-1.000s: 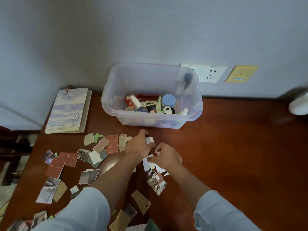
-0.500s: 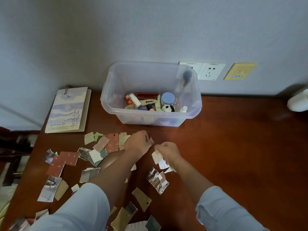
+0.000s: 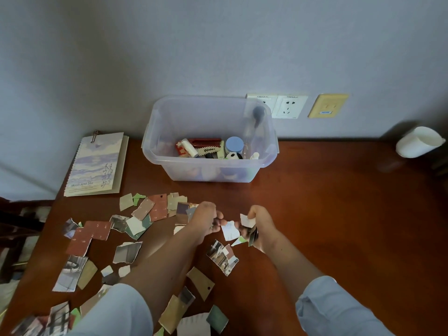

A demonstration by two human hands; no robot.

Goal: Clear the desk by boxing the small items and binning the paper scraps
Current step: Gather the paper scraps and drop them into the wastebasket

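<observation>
Looking down at a reddish wooden bench [image 3: 339, 214] set against a pale wall. My left hand [image 3: 206, 221] is curled, thumb and fingertips pinching the edge of a white scrap [image 3: 229, 231], which I hold out toward my right hand [image 3: 261, 229]. That hand is closed round a small stack of scraps [image 3: 247, 220], with pieces standing up out of the fist and poking out below it, so it serves as the collector while the left does the picking. The two hands are just beside each other, low over the bench, in front of the box

The clear plastic box [image 3: 155, 151] stands at the back of the bench by the wall, with no lid on. The small items [image 3: 211, 149] lie in its bottom: a blue-lidded jar, a pearl hair clip, a white tube, a little panda figure. I judge the boxing half finished, since no small item shows out on the bench

The paper scraps [image 3: 157, 207] are the work left. They lie flat over the left and near parts of the bench, brown, cream, green and torn photo pieces, some overlapping, with one photo piece [image 3: 223, 258] just below my hands. Bunching them in one fist probably saves trips to the bin

A spiral notebook [image 3: 97, 163] lies at the back left, apart from the litter. A white container [image 3: 419, 141] sits at the far right edge; it may be the bin, but I cannot tell
</observation>
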